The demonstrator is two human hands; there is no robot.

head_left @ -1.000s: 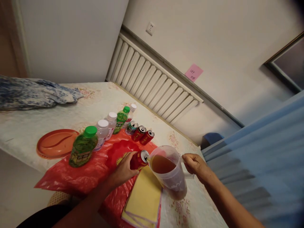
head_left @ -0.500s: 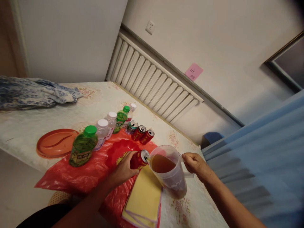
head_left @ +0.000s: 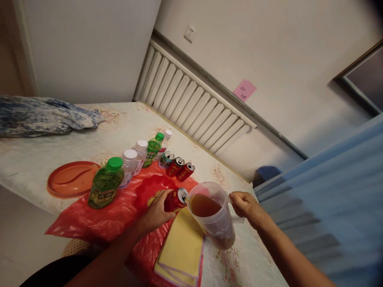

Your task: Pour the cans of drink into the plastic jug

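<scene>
My left hand point(head_left: 158, 213) is wrapped round a red drink can point(head_left: 172, 201), its opened top tilted toward the pitcher. My right hand point(head_left: 245, 207) grips the handle of a clear plastic pitcher point(head_left: 220, 229), which leans left and holds brown liquid point(head_left: 206, 205). The pitcher's rim meets the can's opening, with a little liquid showing between them. Below both lies a folded yellow cloth point(head_left: 181, 243) with a purple edge. A red scalloped plate point(head_left: 146, 189) is partly hidden behind my left hand.
Red plastic sheeting point(head_left: 113, 217) covers part of the flowered tablecloth point(head_left: 119, 135). Green-capped bottles point(head_left: 106, 185), white-capped bottles point(head_left: 128, 169) and three opened cans point(head_left: 176, 167) stand beyond my hands. An orange lid point(head_left: 70, 179) lies left, near a bundled patterned cloth point(head_left: 48, 117). A blue curtain point(head_left: 329, 199) hangs right.
Almost nothing differs. The whole view has shifted very slightly; both hands keep their hold, and the can and pitcher stay rim to rim.
</scene>
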